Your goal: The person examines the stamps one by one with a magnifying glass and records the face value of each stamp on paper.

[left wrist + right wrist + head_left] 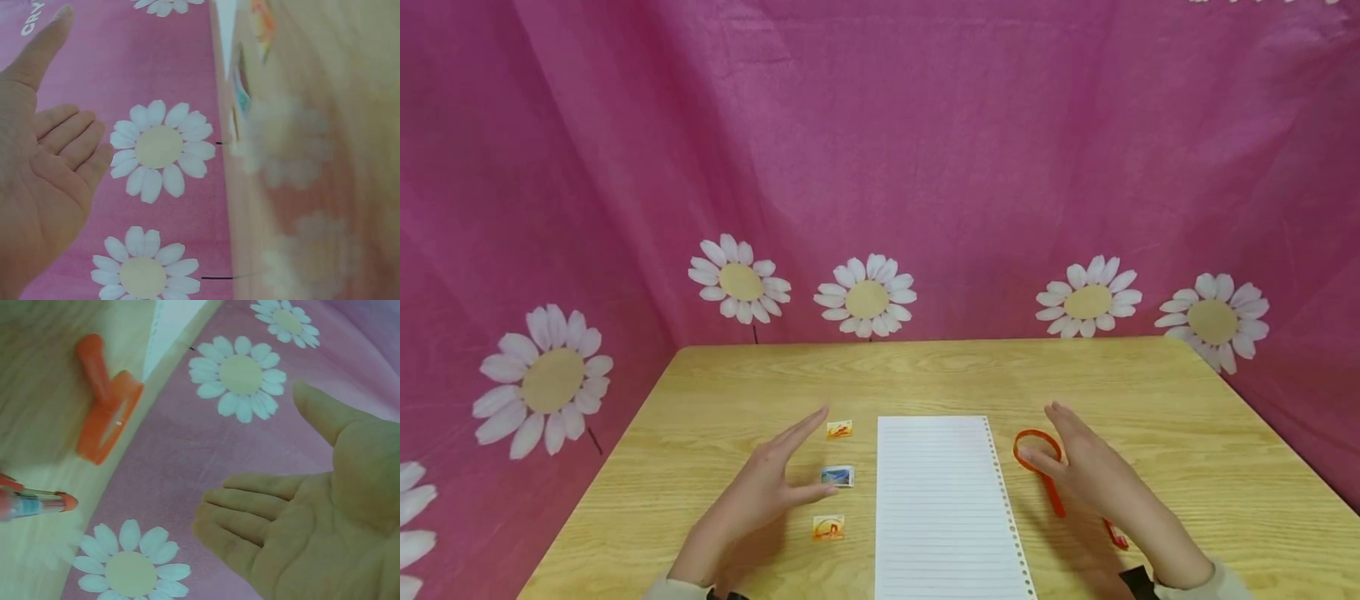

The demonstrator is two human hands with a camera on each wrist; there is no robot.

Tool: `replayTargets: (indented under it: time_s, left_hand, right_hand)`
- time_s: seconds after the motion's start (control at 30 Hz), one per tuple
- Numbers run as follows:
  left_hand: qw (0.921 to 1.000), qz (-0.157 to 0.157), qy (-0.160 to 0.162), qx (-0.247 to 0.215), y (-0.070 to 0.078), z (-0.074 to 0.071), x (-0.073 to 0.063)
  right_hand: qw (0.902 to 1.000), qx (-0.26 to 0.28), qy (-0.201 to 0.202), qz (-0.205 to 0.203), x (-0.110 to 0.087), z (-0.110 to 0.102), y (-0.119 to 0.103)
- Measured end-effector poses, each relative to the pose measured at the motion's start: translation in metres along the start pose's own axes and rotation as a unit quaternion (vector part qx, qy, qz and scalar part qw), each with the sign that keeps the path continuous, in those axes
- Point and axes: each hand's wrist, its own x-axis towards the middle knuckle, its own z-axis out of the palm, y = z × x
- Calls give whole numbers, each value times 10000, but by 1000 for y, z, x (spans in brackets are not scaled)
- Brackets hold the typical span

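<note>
My left hand [767, 483] hovers above the table with fingers straight and thumb spread, holding nothing. Close by it, three small stamp-like pictures lie in a column: an orange one [839, 429] at the top, a blue one [842, 476] near the thumb tip, and another orange one [828, 527] below. My right hand [1093, 475] is likewise spread and holds nothing, its thumb overlapping an orange-red magnifying glass [1056, 497] in the head view. A red pen [37, 504] lies partly hidden under the right forearm in the head view.
Between the hands lies a sheet of lined paper [943, 508], holes punched along its right edge. The wooden table [940, 375] meets a pink curtain [925, 167] printed with white daisies along its back.
</note>
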Motion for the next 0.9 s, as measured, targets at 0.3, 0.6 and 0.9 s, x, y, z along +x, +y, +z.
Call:
replayTargets:
  time_s: [0.3,0.6,0.9]
  left_hand:
    - [9994,236,-144,186,-10,7,-9]
    - [9985,445,-323,-81,-17,9,-16]
    - [9951,420,-764,-473,-25,12,-20]
  right_hand:
    - [9994,-293,130,85,0,10,10]
    - [9969,-407,602,-288,-1,22,18]
    - [9986,-430,320,43,-5,29,24]
